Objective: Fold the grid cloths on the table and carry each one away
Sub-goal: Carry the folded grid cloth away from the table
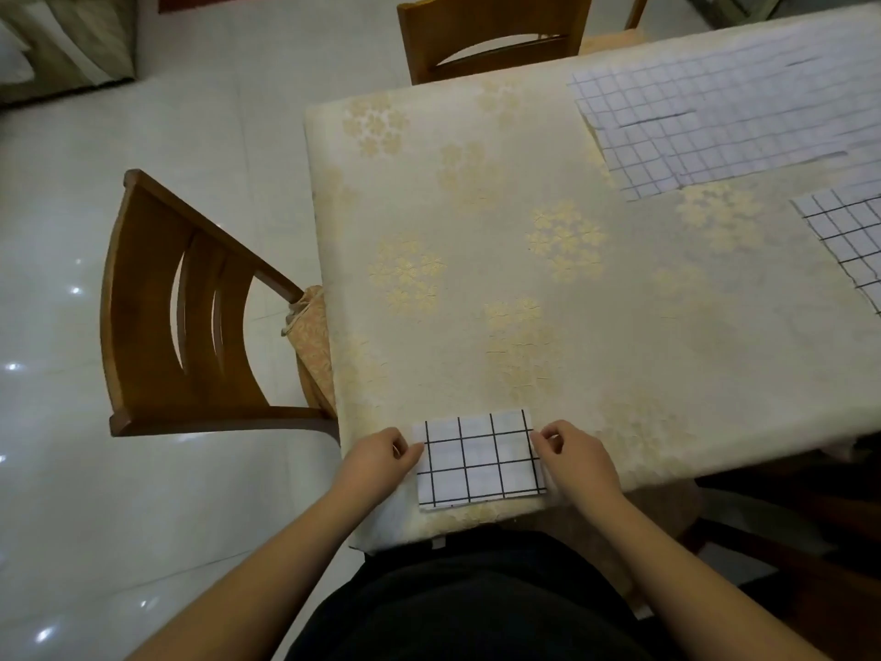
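A folded grid cloth (480,460) lies flat on the desk (500,260), right at its near edge, in front of the person's dark-clothed lap. It is a small white rectangle crossed by black lines, several layers thick by the look of its lower edge.

The left hand (379,458) sits at the left edge of that cloth, its fingers (405,449) curled inward and pinching the cloth's upper left corner. The right hand (574,453) mirrors it at the right edge, fingers curled and pressed together, pinching the upper right corner. Both forearms reach in from below.

Far from the folded cloth, toward the far right corner of the desk, a spread pile of grid cloths (724,121) lies in overlapping sheets. Nearer than that pile, at the right border of the view, another grid cloth (848,240) lies flat, partly cut off.

The desk wears a cream covering with pale gold flower clusters. A wooden chair (190,322) stands left of the folded cloth, beside the desk's left edge, and a second wooden chair (491,35) stands at the far side.
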Available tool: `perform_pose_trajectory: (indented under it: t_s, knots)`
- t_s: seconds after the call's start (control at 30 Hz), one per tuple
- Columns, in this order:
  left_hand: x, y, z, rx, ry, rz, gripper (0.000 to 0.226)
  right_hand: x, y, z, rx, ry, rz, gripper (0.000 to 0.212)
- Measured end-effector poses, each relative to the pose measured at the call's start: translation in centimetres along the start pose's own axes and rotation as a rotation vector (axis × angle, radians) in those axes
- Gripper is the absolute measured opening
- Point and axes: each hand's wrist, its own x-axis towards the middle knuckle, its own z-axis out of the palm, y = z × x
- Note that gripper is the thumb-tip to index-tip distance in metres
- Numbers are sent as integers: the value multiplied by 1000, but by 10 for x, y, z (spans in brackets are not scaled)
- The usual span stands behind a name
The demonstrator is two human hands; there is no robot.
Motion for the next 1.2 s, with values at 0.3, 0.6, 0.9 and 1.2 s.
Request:
perform_pose_trajectory:
  t_s: [0.3, 0.6, 0.9, 1.2]
  knots:
    - [2, -6, 44, 416, 293, 651, 56, -5, -16, 40, -259, 128, -535, 56]
    - [-1, -9, 63, 563, 61, 509, 69, 6, -4, 59, -568, -67, -565, 68]
    - [1, -28, 38, 663, -27, 468, 97, 4, 26, 38, -592, -68, -453, 84]
    - [0, -27, 33, 714, -45, 453, 107, 6, 31, 34, -608, -76, -461, 85]
